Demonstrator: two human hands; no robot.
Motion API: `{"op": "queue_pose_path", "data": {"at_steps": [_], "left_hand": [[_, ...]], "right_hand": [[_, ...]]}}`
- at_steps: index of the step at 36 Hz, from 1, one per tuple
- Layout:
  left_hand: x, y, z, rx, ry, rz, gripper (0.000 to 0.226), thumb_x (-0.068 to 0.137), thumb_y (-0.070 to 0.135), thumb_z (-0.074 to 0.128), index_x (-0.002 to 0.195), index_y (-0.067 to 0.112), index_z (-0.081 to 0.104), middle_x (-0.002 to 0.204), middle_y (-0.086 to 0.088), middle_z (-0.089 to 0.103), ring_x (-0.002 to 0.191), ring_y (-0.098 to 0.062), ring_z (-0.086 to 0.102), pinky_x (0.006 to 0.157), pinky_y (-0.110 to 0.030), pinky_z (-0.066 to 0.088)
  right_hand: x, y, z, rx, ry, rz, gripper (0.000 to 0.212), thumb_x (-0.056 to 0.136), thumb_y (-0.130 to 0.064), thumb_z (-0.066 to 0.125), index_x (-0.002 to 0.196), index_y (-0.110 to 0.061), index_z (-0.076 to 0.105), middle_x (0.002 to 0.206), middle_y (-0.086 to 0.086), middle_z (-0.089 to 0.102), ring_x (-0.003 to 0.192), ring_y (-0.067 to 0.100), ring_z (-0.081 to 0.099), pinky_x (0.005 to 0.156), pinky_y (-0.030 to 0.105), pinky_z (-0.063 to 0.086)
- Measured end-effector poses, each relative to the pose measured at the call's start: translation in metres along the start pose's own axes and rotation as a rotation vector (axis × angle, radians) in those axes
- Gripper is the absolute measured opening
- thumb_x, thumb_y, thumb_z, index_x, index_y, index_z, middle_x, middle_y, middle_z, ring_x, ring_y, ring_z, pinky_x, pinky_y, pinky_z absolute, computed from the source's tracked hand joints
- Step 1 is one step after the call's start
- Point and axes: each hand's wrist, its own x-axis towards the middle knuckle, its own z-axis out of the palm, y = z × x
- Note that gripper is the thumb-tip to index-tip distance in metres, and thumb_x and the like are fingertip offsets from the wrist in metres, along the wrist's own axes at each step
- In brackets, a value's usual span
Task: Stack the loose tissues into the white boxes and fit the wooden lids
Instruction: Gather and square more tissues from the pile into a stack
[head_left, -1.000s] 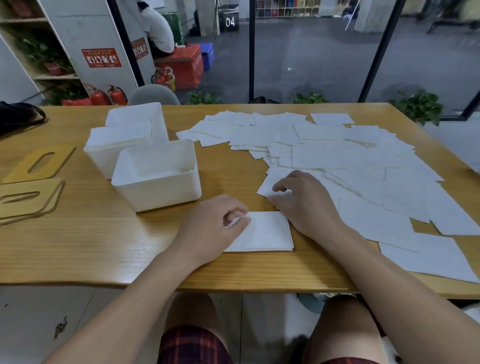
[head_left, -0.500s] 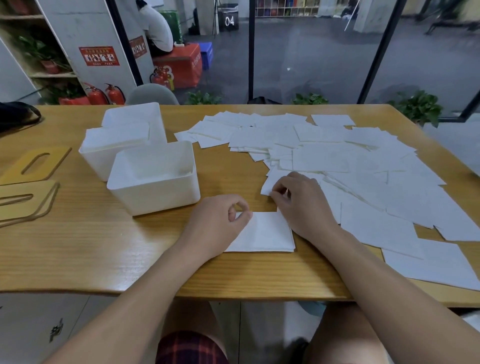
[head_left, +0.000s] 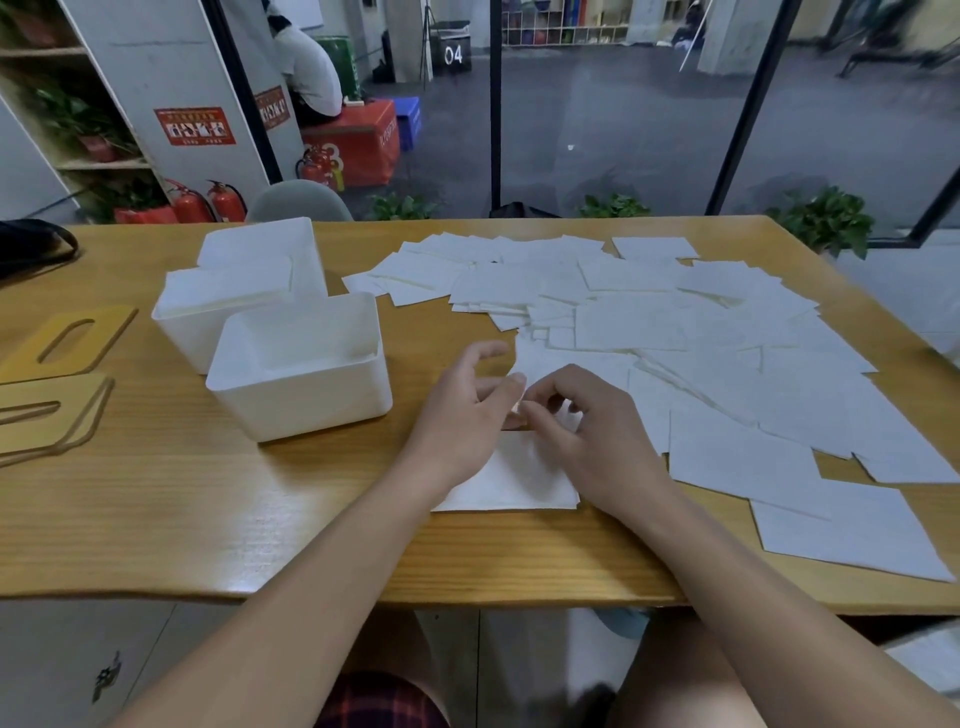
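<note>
boxes (head_left: 298, 364) left | lids (head_left: 52, 384) far left | tissues (head_left: 675, 338) right, perhaps overlapping

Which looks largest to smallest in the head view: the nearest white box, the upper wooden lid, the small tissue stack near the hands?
1. nearest white box
2. tissue stack and wooden lid: alike, and hands partly cover the stack, so unranked.

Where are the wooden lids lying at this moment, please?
In the head view the wooden lids lie at the far left edge of the table, left of the white boxes and away from both hands.
</note>
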Motion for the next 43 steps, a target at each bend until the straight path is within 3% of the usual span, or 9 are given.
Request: {"op": "queue_pose_path", "data": {"at_steps": [8, 14, 19, 24, 27, 32, 37, 40, 43], "left_hand": [[-0.006, 0.01, -0.013, 0.045, 0.081, 0.08, 0.015, 0.106, 0.041, 0.066, 0.117, 0.036, 0.075, 0.101, 0.005, 0.083, 0.096, -0.024, 0.078, 0.09, -0.053, 0.061], [-0.012, 0.029, -0.03, 0.01, -0.03, 0.21, 0.015, 0.11, 0.033, 0.065, 0.113, 0.032, 0.08, 0.103, 0.006, 0.08, 0.095, -0.015, 0.072, 0.078, -0.03, 0.054], [-0.017, 0.028, -0.04, 0.014, -0.074, 0.212, 0.018, 0.111, 0.024, 0.064, 0.113, 0.028, 0.081, 0.104, 0.003, 0.08, 0.094, -0.013, 0.073, 0.078, -0.027, 0.056], [-0.023, 0.004, -0.052, 0.22, -0.031, 0.155, 0.013, 0.108, 0.036, 0.068, 0.115, 0.041, 0.078, 0.077, -0.007, 0.065, 0.059, -0.017, 0.048, 0.062, -0.031, 0.041], [-0.03, -0.007, -0.055, 0.251, -0.015, 0.124, 0.012, 0.105, 0.041, 0.072, 0.116, 0.042, 0.076, 0.087, -0.013, 0.07, 0.073, -0.037, 0.06, 0.072, -0.038, 0.047], [-0.04, -0.022, -0.057, 0.376, 0.053, 0.152, 0.012, 0.103, 0.041, 0.076, 0.114, 0.046, 0.073, 0.056, 0.013, 0.052, 0.05, -0.007, 0.044, 0.056, -0.017, 0.042], [-0.043, -0.025, -0.058, 0.461, 0.096, 0.152, 0.015, 0.104, 0.041, 0.074, 0.118, 0.044, 0.071, 0.051, 0.009, 0.045, 0.071, -0.008, 0.064, 0.084, -0.017, 0.051], [-0.045, -0.027, -0.056, 0.527, 0.096, 0.176, 0.02, 0.104, 0.037, 0.074, 0.123, 0.043, 0.072, 0.058, 0.008, 0.057, 0.097, 0.004, 0.068, 0.091, -0.02, 0.049], [-0.046, -0.029, -0.053, 0.63, 0.109, 0.236, 0.024, 0.103, 0.032, 0.076, 0.126, 0.036, 0.074, 0.084, 0.019, 0.059, 0.09, -0.005, 0.067, 0.087, -0.028, 0.057]], "right_hand": [[0.002, -0.004, -0.015, 0.098, 0.133, 0.042, 0.011, 0.102, -0.03, 0.073, 0.11, -0.037, 0.075, 0.114, -0.019, 0.075, 0.102, 0.011, 0.07, 0.078, 0.017, 0.049], [0.011, -0.005, -0.034, 0.149, 0.025, 0.201, 0.063, 0.098, -0.066, 0.069, 0.154, -0.054, 0.043, 0.145, -0.027, 0.06, 0.13, -0.006, 0.057, 0.1, 0.026, 0.048], [0.01, -0.004, -0.036, 0.334, -0.124, 0.319, 0.046, 0.095, -0.064, 0.073, 0.138, -0.057, 0.057, 0.106, -0.007, 0.081, 0.095, 0.017, 0.079, 0.083, 0.042, 0.062], [-0.004, 0.004, -0.031, 0.238, -0.073, 0.273, 0.023, 0.1, -0.036, 0.075, 0.121, -0.044, 0.069, 0.069, 0.002, 0.058, 0.06, 0.017, 0.054, 0.063, 0.034, 0.044], [-0.012, 0.006, -0.028, 0.17, -0.099, 0.262, 0.024, 0.099, -0.034, 0.076, 0.119, -0.044, 0.067, 0.068, -0.003, 0.062, 0.055, 0.013, 0.057, 0.059, 0.023, 0.049], [-0.017, 0.005, -0.024, 0.12, -0.084, 0.264, 0.032, 0.096, -0.03, 0.082, 0.122, -0.038, 0.066, 0.077, -0.003, 0.073, 0.058, 0.014, 0.069, 0.061, 0.016, 0.051], [-0.019, 0.007, -0.019, 0.002, -0.059, 0.245, 0.036, 0.094, -0.031, 0.085, 0.124, -0.038, 0.067, 0.082, -0.009, 0.075, 0.066, 0.011, 0.07, 0.065, 0.017, 0.054], [-0.021, 0.007, -0.017, -0.105, -0.042, 0.201, 0.037, 0.092, -0.028, 0.087, 0.123, -0.035, 0.069, 0.081, -0.012, 0.071, 0.069, 0.008, 0.066, 0.069, 0.016, 0.053], [-0.023, 0.01, -0.018, -0.211, -0.035, 0.135, 0.033, 0.091, -0.027, 0.088, 0.119, -0.03, 0.072, 0.087, -0.014, 0.068, 0.073, 0.01, 0.063, 0.071, 0.021, 0.054]]}}
